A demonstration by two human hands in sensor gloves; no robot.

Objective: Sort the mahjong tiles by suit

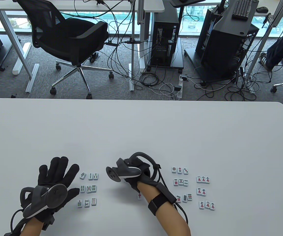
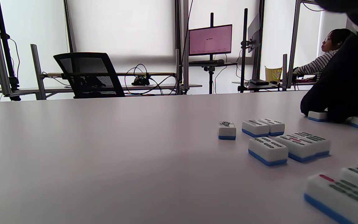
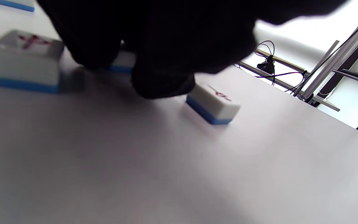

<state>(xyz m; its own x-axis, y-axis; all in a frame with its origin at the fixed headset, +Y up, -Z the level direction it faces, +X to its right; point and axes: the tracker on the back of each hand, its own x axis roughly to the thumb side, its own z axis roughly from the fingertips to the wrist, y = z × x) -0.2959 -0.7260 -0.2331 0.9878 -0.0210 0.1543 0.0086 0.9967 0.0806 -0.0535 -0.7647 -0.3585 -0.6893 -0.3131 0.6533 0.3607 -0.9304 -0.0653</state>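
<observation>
Face-up bamboo tiles (image 2: 267,151) lie in rows on the white table (image 2: 104,155); farther right, a dark gloved hand (image 2: 340,87), probably the right, rests over two tiles.

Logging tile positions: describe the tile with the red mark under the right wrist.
The red-marked tile is a small white block with a blue base and one red character on top. It lies flat, face up, on the white table, apart from the sorted groups, partly tucked under the right hand and wrist. Contact cannot be judged.
</observation>
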